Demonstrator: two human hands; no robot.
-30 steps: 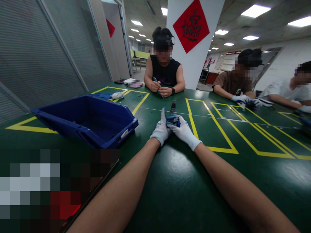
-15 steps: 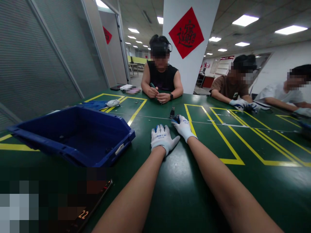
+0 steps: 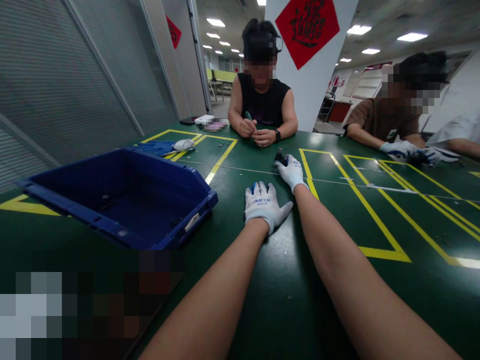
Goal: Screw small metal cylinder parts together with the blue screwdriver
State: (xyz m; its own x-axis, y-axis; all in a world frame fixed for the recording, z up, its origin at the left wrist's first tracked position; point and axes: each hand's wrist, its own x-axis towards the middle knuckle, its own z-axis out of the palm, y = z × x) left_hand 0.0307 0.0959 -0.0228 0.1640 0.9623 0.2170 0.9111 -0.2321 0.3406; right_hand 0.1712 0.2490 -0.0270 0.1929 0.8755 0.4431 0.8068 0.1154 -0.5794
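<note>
Two entries, right of the blue bin (image 3: 165,175): gloved left hand (image 3: 265,205), palm down on desk (image 3: 285,300), fingers spread, nothing visibly held; right hand (image 3: 292,172), curled at small dark object (image 3: 279,157), farther right; grip closure I cannot tell. I advise a light, steady touch.

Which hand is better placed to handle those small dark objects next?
Probably the right hand: it is right at the small dark objects, though its grip is unclear. The left hand lies palm-down on the table, farther back.
</note>
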